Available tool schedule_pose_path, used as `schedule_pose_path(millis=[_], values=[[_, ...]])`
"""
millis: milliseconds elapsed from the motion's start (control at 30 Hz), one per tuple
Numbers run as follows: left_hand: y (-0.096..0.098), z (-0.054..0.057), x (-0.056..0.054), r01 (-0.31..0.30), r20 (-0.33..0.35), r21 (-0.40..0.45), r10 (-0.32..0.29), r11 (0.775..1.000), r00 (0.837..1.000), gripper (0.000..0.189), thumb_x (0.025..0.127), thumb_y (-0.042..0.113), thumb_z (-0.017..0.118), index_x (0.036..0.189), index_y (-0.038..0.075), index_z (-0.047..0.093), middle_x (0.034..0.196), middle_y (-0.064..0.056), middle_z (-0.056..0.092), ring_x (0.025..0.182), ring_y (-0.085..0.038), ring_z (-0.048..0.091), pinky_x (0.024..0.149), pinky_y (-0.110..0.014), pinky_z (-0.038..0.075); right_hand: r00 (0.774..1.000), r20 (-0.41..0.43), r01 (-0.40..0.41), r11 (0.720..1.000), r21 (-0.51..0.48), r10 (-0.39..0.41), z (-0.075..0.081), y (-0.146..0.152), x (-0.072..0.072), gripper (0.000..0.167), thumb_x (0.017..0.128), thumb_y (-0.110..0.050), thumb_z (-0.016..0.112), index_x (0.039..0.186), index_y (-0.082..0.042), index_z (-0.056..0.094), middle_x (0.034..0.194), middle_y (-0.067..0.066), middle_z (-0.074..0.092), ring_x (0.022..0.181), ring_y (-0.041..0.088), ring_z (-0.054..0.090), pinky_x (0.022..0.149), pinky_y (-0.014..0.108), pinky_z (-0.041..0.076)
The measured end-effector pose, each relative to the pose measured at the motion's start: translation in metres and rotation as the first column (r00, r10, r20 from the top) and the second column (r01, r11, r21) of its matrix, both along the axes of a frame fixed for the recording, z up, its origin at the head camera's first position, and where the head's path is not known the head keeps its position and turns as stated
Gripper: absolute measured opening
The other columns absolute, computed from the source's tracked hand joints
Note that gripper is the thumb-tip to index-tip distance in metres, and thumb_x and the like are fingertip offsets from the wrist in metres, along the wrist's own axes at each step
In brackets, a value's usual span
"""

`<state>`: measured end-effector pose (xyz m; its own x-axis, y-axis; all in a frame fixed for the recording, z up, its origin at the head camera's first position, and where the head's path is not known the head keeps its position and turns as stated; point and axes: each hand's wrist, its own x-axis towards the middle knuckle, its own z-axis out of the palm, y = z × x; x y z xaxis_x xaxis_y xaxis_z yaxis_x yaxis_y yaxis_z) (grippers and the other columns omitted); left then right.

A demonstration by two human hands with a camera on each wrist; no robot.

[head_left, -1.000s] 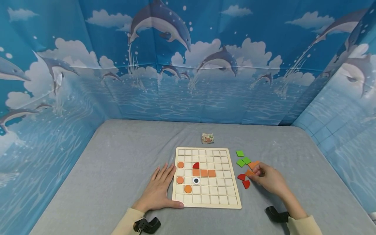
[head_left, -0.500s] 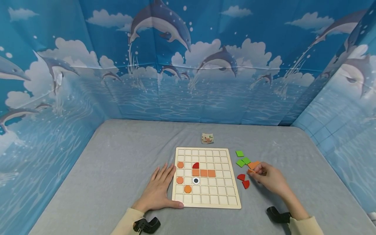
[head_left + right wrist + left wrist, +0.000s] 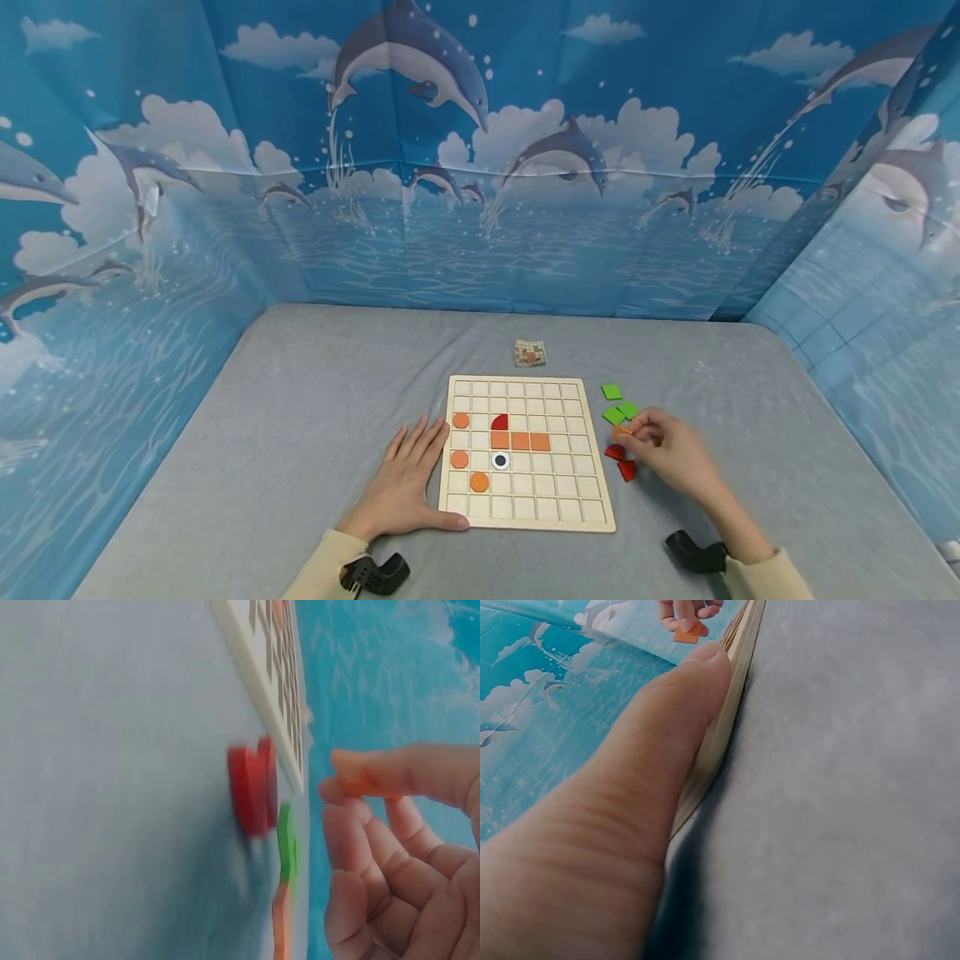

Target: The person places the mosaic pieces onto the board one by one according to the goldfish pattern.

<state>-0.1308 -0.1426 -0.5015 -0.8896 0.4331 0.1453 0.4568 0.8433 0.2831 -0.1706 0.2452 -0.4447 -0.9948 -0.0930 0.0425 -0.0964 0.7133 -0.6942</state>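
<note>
My right hand (image 3: 671, 450) pinches an orange square tile (image 3: 621, 432) between thumb and fingertips, held up to the right of a wooden grid board (image 3: 558, 487). Two red quarter-circle pieces (image 3: 627, 472) lie just below the held tile. Fingers spread, my left hand (image 3: 408, 483) rests along the board's left edge, its thumb (image 3: 656, 724) on the near corner. On the grid sit three orange discs (image 3: 479, 482), three orange square tiles in a row (image 3: 520, 442), a red quarter-circle (image 3: 500, 422) and a white disc with a dark centre (image 3: 495, 454).
Three green square tiles (image 3: 612, 392) lie right of the board. Another orange tile (image 3: 281, 922) is on the cloth, hidden by the right hand in the head view. A small patterned card (image 3: 530, 353) lies beyond the board. A dolphin-print curtain (image 3: 450, 233) surrounds the grey-covered table (image 3: 337, 358).
My right hand has lifted the orange tile off the cloth and moved it left, over the red pieces. My left hand stays on the board.
</note>
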Motion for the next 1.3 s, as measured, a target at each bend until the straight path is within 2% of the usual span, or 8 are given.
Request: schedule_pose_path(millis=[167, 433, 733, 1100, 1300], values=[[0.000, 0.000, 0.000, 0.002, -0.009, -0.005, -0.002, 1.000, 1.000, 0.129, 0.061, 0.091, 0.048, 0.153, 0.008, 0.014, 0.157, -0.005, 0.015, 0.143, -0.025, 0.005, 0.113, -0.045, 0.003, 0.998, -0.013, -0.063, 0.997, -0.047, 0.063, 0.001, -0.014, 0.001, 0.019, 0.085, -0.017, 0.074, 0.087, -0.007, 0.058, 0.071, 0.002, 0.058, 0.057, 0.015, 0.052, 0.045, 0.026, 0.040], [0.000, 0.000, -0.001, 0.008, -0.020, -0.001, -0.008, 1.000, 1.000, 0.128, 0.061, 0.090, 0.048, 0.153, 0.007, 0.016, 0.157, -0.006, 0.016, 0.143, -0.026, 0.006, 0.112, -0.046, 0.004, 0.989, 0.052, -0.130, 0.980, -0.149, 0.139, -0.001, -0.037, 0.002, 0.020, 0.085, -0.018, 0.074, 0.089, -0.007, 0.058, 0.069, 0.003, 0.056, 0.052, 0.015, 0.048, 0.042, 0.026, 0.040], [0.000, -0.002, -0.001, 0.012, -0.035, 0.008, -0.012, 1.000, 0.999, 0.129, 0.061, 0.090, 0.049, 0.152, 0.006, 0.017, 0.156, -0.007, 0.018, 0.143, -0.027, 0.008, 0.112, -0.047, 0.005, 0.970, -0.003, -0.239, 0.960, -0.148, 0.242, -0.007, -0.061, 0.000, 0.019, 0.082, -0.017, 0.076, 0.086, -0.009, 0.060, 0.072, -0.001, 0.057, 0.056, 0.012, 0.049, 0.048, 0.024, 0.041], [0.000, -0.002, -0.001, 0.011, -0.039, 0.005, -0.011, 1.000, 0.999, 0.129, 0.061, 0.091, 0.049, 0.152, 0.006, 0.017, 0.156, -0.007, 0.018, 0.143, -0.026, 0.007, 0.112, -0.047, 0.005, 0.943, -0.002, -0.328, 0.931, -0.160, 0.332, -0.008, -0.083, 0.000, 0.020, 0.080, -0.017, 0.078, 0.083, -0.009, 0.060, 0.072, -0.001, 0.056, 0.054, 0.010, 0.049, 0.047, 0.023, 0.040], [0.001, -0.001, 0.000, 0.010, -0.016, 0.017, -0.010, 1.000, 1.000, 0.129, 0.060, 0.090, 0.051, 0.153, 0.007, 0.016, 0.157, -0.006, 0.017, 0.143, -0.026, 0.007, 0.112, -0.046, 0.003, 0.939, 0.034, -0.332, 0.927, -0.173, 0.342, -0.010, -0.092, 0.000, 0.020, 0.078, -0.016, 0.079, 0.082, -0.011, 0.060, 0.071, -0.002, 0.056, 0.057, 0.010, 0.048, 0.049, 0.022, 0.039]])
